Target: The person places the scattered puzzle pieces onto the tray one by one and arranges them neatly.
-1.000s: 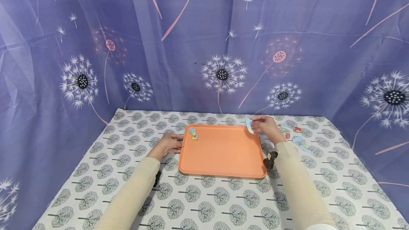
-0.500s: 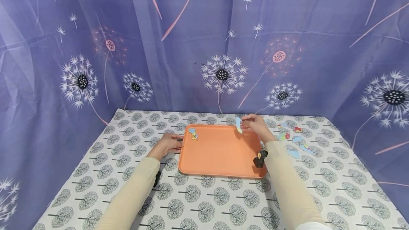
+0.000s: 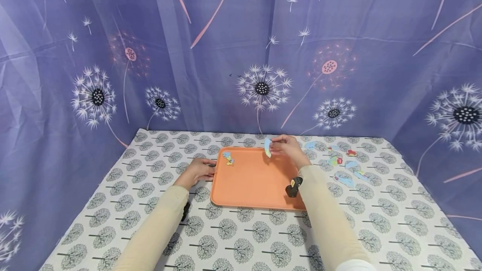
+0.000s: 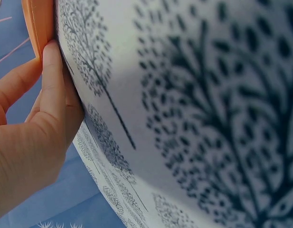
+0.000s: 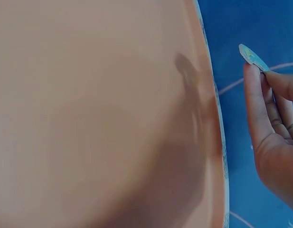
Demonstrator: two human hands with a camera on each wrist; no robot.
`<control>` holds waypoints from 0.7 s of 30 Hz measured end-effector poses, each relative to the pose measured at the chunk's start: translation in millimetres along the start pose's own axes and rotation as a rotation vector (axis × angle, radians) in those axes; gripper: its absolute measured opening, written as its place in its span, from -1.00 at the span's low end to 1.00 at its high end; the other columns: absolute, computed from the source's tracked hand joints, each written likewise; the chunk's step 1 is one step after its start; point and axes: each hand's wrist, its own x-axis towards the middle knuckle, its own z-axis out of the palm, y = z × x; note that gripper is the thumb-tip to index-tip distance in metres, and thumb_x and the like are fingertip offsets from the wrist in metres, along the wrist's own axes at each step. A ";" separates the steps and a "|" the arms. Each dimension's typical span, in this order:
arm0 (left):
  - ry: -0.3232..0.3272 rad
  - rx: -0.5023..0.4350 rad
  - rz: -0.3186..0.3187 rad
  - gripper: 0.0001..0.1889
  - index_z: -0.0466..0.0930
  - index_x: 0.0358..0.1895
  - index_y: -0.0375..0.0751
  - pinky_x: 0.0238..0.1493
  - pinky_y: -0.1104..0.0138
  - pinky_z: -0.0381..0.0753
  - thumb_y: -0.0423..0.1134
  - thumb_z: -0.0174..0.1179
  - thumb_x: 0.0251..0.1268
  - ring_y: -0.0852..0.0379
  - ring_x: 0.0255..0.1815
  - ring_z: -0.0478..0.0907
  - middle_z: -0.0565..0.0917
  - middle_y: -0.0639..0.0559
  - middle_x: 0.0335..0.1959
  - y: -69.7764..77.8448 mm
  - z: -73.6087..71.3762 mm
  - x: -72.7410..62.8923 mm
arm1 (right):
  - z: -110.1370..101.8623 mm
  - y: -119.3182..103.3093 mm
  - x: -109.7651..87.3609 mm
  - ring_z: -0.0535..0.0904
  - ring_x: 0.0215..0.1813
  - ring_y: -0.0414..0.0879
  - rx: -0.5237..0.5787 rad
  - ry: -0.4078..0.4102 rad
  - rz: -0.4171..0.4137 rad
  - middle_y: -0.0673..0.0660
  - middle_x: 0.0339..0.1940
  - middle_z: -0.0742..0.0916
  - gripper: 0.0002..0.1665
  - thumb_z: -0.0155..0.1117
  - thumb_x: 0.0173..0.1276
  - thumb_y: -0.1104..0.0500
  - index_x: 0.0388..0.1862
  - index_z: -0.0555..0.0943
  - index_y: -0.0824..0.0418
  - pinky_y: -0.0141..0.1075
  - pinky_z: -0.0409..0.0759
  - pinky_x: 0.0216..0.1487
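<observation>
My right hand (image 3: 285,147) pinches a thin light-blue puzzle piece (image 3: 267,147) with a yellowish edge between thumb and fingertips. It is above the far edge of an orange tray (image 3: 260,183). In the right wrist view the same piece (image 5: 253,57) is seen almost edge-on, apart from the tray. At the tray's left side, my left hand (image 3: 197,170) holds the rim; the left wrist view shows thumb and index finger (image 4: 52,71) against the orange edge (image 4: 38,28). One blue-and-yellow piece (image 3: 228,158) lies in the tray's far left corner.
Several cut pieces are scattered right of the tray, among them a red one (image 3: 352,153), a green-and-red one (image 3: 335,161) and a blue one (image 3: 310,145). A tree-print cloth (image 3: 241,241) covers the table. A purple dandelion curtain (image 3: 211,74) hangs behind it.
My right hand has moved left along the tray's far side, from its right corner toward the middle, carrying the puzzle piece. My left hand has stayed at the rim.
</observation>
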 end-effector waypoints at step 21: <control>0.007 0.003 -0.001 -0.57 0.53 0.17 -0.38 -0.31 0.33 0.77 -0.50 0.25 0.20 0.12 -0.50 0.66 0.69 -0.21 -0.36 -0.9 0.1 -0.1 | 48.1 10.9 11.0 0.70 -0.37 -0.10 0.061 -0.056 0.084 0.28 -0.24 0.72 -0.69 0.14 0.35 0.45 0.06 0.48 0.53 -0.25 0.76 -0.17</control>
